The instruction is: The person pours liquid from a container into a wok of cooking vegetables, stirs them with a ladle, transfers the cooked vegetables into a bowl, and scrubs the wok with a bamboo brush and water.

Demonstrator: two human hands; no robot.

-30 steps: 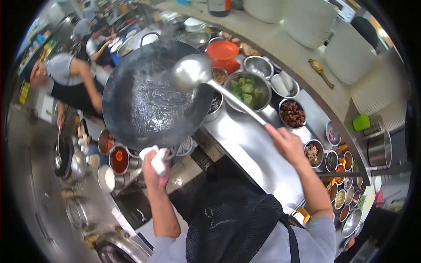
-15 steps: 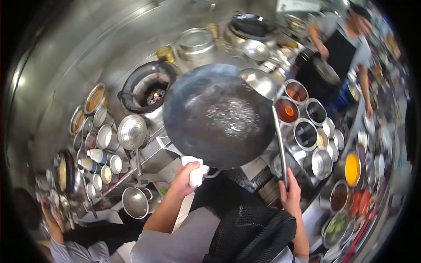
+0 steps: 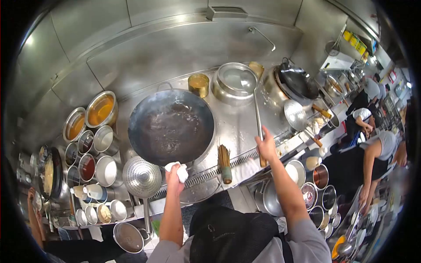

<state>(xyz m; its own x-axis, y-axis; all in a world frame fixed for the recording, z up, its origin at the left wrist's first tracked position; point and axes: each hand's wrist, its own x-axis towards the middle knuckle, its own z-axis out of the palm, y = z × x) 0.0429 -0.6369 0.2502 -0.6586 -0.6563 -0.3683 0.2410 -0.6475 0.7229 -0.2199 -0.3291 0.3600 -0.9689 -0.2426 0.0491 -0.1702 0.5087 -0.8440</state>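
A big dark wok [image 3: 171,127] with a wet, shiny inside sits over the stove at centre left. My left hand [image 3: 175,175] is closed round a white cloth [image 3: 177,172] at the wok's near edge. In my right hand [image 3: 266,144] is the long handle of a metal ladle [image 3: 238,79]. The ladle's bowl is over a round metal pot [image 3: 230,94] at the back. A bamboo brush [image 3: 224,164] stands between the wok and my right hand. Left of my left hand lies a perforated strainer [image 3: 142,176].
Sauce pots and bowls [image 3: 100,109] stand on the left. A second wok [image 3: 298,82] sits at the back right, with a ladle [image 3: 295,115] near it. More pots [image 3: 320,176] are at right. Co-workers [image 3: 372,162] stand at right; another person's arm [image 3: 35,217] shows at left.
The view has swung from the food counter to the stove. The wok has come down onto the stove, with the cloth still in my left hand. The ladle has moved from the wok to the pot.
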